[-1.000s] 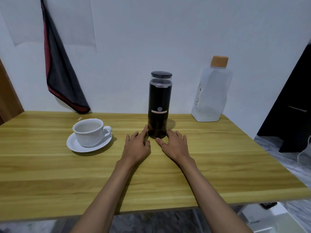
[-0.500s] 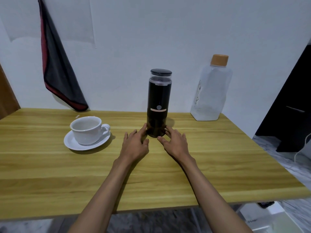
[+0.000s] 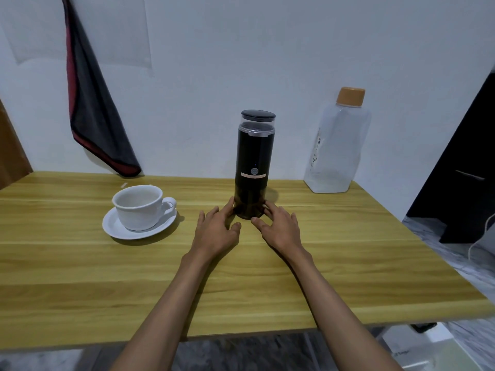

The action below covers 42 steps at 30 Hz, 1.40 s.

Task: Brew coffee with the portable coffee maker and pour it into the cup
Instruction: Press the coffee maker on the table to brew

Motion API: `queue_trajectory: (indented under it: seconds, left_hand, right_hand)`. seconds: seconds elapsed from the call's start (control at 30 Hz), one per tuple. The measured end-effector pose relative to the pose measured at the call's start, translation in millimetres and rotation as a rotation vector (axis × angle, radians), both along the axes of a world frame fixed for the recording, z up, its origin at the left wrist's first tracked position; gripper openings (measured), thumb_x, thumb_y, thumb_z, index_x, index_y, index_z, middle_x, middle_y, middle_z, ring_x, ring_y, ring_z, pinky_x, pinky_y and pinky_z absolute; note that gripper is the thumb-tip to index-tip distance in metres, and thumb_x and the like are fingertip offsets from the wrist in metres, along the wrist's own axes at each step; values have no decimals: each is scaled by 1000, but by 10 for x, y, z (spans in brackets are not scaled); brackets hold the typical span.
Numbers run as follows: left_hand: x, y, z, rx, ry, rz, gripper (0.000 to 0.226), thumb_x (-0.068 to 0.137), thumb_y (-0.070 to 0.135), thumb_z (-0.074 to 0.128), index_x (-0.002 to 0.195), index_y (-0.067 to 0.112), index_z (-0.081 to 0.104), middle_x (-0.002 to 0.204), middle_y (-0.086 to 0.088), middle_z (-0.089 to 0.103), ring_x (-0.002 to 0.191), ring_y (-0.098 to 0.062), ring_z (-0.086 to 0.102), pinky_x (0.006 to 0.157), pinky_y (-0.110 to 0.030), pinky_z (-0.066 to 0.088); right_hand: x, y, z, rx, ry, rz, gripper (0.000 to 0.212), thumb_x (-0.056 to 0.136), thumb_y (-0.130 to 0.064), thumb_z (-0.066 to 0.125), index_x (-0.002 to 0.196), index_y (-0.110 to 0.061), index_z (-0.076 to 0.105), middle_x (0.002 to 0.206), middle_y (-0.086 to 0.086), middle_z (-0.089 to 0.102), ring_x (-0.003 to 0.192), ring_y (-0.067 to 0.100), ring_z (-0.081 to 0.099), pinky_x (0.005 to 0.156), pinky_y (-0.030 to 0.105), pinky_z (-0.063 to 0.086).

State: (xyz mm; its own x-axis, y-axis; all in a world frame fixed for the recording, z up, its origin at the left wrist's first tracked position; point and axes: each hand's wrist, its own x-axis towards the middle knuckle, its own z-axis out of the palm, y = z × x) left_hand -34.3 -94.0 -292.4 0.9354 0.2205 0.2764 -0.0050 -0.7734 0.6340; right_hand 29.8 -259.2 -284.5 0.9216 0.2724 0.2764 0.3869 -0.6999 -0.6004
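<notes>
Portable coffee maker [image 3: 253, 162] upright, mid-surface [image 3: 80, 277], lid on. Left hand [image 3: 217, 231] and right hand [image 3: 278, 228] lie flat, fingers extended, gripping nothing; index fingertips meet its base on either side. Cup [image 3: 139, 207] on saucer [image 3: 115, 228], left. Bottle [image 3: 337, 145] back right.

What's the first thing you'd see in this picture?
The tall black coffee maker stands upright in the middle of the wooden table. The left hand and right hand rest on the table on either side of its base, close against it. A white cup sits on a saucer to the left, and a clear bottle with an orange cap stands at the back right.
</notes>
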Motion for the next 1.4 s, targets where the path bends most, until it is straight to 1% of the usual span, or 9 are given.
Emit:
queue_trajectory:
  seconds: [0.17, 0.33, 0.6, 0.8, 1.03, 1.23, 1.4]
  left_hand:
    - [12, -7, 7, 3, -2, 7, 76, 95, 37, 56, 159, 31, 15, 150, 4, 49, 148, -24, 27, 123, -48, 3]
    - [7, -13, 1, 7, 5, 17, 79, 94, 43, 57, 159, 32, 13, 150, 7, 49, 150, -21, 22, 123, -47, 0]
    - [-4, -21, 17, 4, -7, 20, 78, 94, 43, 58, 158, 31, 16, 150, 6, 49, 149, -22, 26, 124, -48, 2]
    - [-2, -21, 22, 1, -4, 19, 77, 94, 43, 59, 158, 30, 18, 150, 5, 49, 149, -22, 27, 124, -48, 3]
    - [10, -18, 16, 3, 4, 23, 77, 94, 43, 58, 158, 32, 16, 149, 8, 51, 150, -22, 22, 123, -47, 0]
    - [11, -13, 8, -3, -6, 27, 77, 93, 44, 58, 158, 32, 19, 148, 6, 51, 148, -22, 27, 124, -48, 4]
    - [9, -15, 9, 4, -2, 30, 76, 94, 44, 58, 158, 31, 19, 148, 7, 51, 149, -22, 26, 123, -47, 3]
  right_hand:
    - [0, 5, 0, 1, -2, -5, 58, 95, -46, 60, 147, -30, 43, 139, -6, 60, 142, 20, 37, 122, 51, 12]
    - [3, 6, 3, 5, -5, -6, 57, 94, -46, 61, 147, -29, 44, 139, -5, 60, 142, 21, 38, 122, 51, 12]
    - [3, -1, -2, 3, -19, -12, 58, 94, -47, 62, 147, -29, 44, 137, -4, 61, 139, 21, 41, 121, 51, 16]
    - [4, -1, -10, 2, -10, -7, 58, 94, -47, 61, 146, -29, 44, 138, -4, 61, 141, 22, 39, 120, 52, 16]
    - [10, 0, -6, 9, -7, -2, 57, 94, -46, 61, 147, -30, 44, 138, -6, 60, 141, 21, 39, 122, 50, 12]
    - [11, 7, -3, 2, -2, -2, 58, 94, -45, 61, 147, -30, 43, 139, -7, 60, 141, 20, 38, 122, 49, 11]
    - [8, -2, -7, 3, 5, -1, 57, 94, -45, 60, 147, -30, 44, 139, -7, 60, 142, 20, 37, 123, 49, 9]
